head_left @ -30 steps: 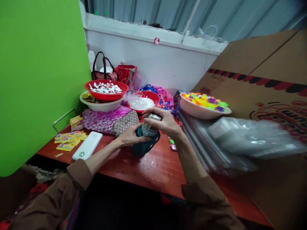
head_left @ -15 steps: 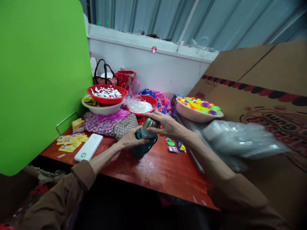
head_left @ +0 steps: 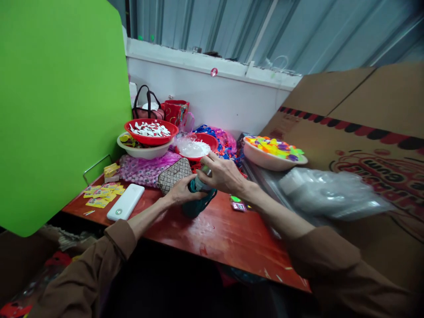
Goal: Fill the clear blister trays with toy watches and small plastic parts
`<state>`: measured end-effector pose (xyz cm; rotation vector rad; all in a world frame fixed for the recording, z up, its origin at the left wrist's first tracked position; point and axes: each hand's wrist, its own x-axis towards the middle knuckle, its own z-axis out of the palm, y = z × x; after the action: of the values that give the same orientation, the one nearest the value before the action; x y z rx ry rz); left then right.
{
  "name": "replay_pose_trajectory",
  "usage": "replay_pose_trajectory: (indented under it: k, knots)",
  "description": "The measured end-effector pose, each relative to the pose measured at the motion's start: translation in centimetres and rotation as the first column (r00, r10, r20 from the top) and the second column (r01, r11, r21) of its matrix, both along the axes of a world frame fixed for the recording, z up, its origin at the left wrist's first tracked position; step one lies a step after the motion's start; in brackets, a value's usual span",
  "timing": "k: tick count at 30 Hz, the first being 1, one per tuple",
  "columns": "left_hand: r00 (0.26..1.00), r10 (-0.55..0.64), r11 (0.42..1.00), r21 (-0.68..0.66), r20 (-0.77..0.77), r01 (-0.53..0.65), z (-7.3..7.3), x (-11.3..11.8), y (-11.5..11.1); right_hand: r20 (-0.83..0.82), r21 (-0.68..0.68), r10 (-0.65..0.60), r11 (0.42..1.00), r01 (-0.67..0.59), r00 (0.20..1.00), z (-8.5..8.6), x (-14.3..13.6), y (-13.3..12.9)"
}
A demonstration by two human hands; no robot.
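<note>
A thermos flask (head_left: pixel 195 206) in a dark green sleeve with a cord stands on the red table, tilted a little. My left hand (head_left: pixel 181 191) is wrapped round its upper part. Over the silvery cap (head_left: pixel 206 170) my right hand (head_left: pixel 221 173) is closed, fingers gripping its top and side, so much of the cap is hidden. Just behind my left hand lies a patterned pouch (head_left: pixel 175 174). To the left rests a white power bank (head_left: pixel 126 202) beside scattered yellow cards (head_left: pixel 101 194).
A red bowl of white pieces (head_left: pixel 151 140) sits on a cream basin (head_left: pixel 145 152). Behind my hands is another red bowl (head_left: pixel 212 140). At right stand a basin of colourful pieces (head_left: pixel 265 160), plastic bags (head_left: pixel 327 194) and a large carton (head_left: pixel 357 97). A green panel (head_left: pixel 62 110) rises at left.
My right hand has turned on the cap, its fingers now bent more tightly round it. My left hand keeps its hold on the flask. The view has shifted slightly.
</note>
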<state>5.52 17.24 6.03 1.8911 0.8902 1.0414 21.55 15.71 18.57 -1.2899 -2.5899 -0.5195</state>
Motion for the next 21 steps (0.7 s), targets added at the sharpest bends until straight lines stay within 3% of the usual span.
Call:
replay_pose_trajectory:
  k: [3,5,8,11,16,19,21]
  knots:
    - [0.998,0.059,0.998,-0.003,-0.026,-0.059,-0.1,0.1,-0.1,-0.046,-0.012,-0.304,0.953,0.304,0.951,0.3,-2.4,-1.1]
    - [0.997,0.071,0.997,-0.008,-0.024,-0.071,0.2,-0.1,-0.1,-0.039,-0.076,-0.333,0.941,0.330,0.942,1.0,-2.6,-1.0]
    - [0.999,0.036,0.999,-0.012,0.010,-0.035,0.6,-0.4,-0.4,-0.044,-0.297,-0.109,0.950,0.091,0.993,2.2,-0.7,0.3]
    - [0.999,0.003,0.999,-0.042,0.046,-0.001,0.7,-0.3,-0.7,-0.228,-0.467,0.124,0.857,-0.220,0.966,2.7,1.9,1.6]
    - [0.990,-0.063,0.990,-0.116,0.124,0.077,1.2,-0.5,-1.1,-0.359,-0.448,0.071,0.862,-0.238,0.931,2.2,3.6,1.8]
    - [0.971,-0.133,0.974,-0.153,0.197,0.165,1.7,-1.4,-0.8,-0.488,-0.508,0.021,0.806,-0.304,0.872,1.1,4.7,1.2]
    - [0.971,-0.079,0.957,-0.256,0.226,0.137,1.8,-1.8,-0.4,-0.625,-0.537,-0.076,0.764,-0.358,0.777,-0.6,5.8,0.6]
